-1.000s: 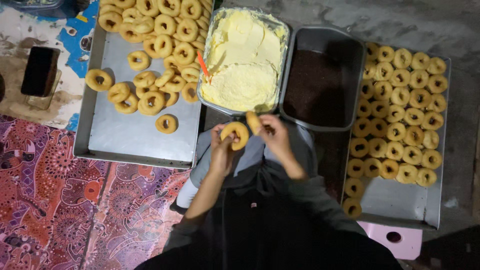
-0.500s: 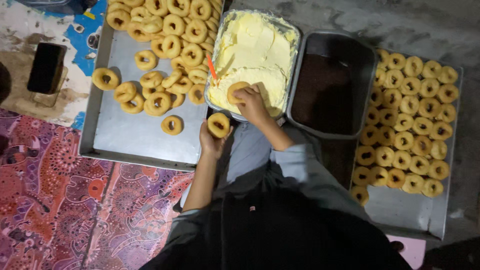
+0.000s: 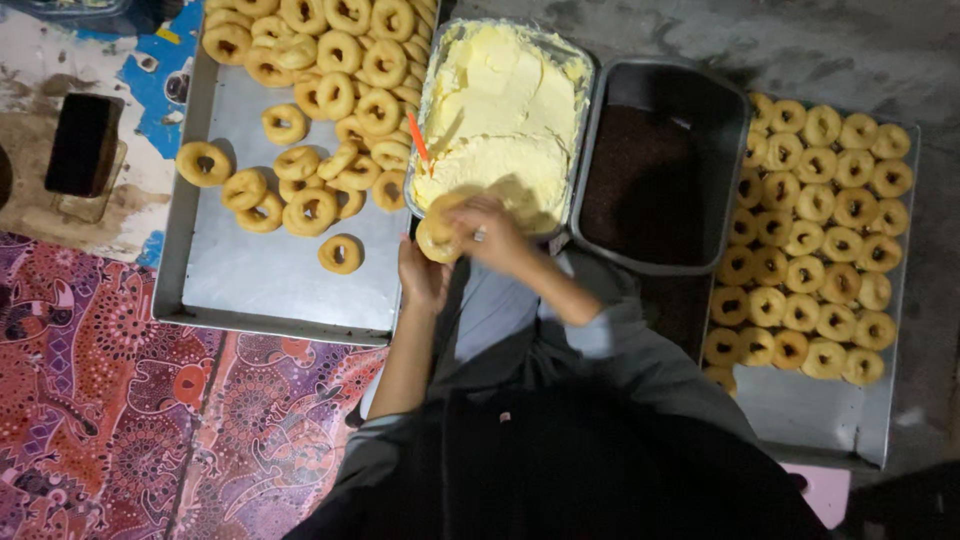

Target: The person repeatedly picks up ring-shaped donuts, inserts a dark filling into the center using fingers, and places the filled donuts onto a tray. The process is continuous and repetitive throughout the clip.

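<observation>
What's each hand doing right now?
Left hand: closed on a ring doughnut, held at the cream tray.
Right hand: on the same doughnut; grip cannot be told.

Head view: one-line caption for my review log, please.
Both hands, left and right, hold a doughnut at the cream tub, between two doughnut trays.

A cream tub [image 3: 500,110] sits between the left doughnut tray [image 3: 280,280] and sprinkle pan [image 3: 655,170], with another doughnut tray [image 3: 830,410] at far right.
</observation>
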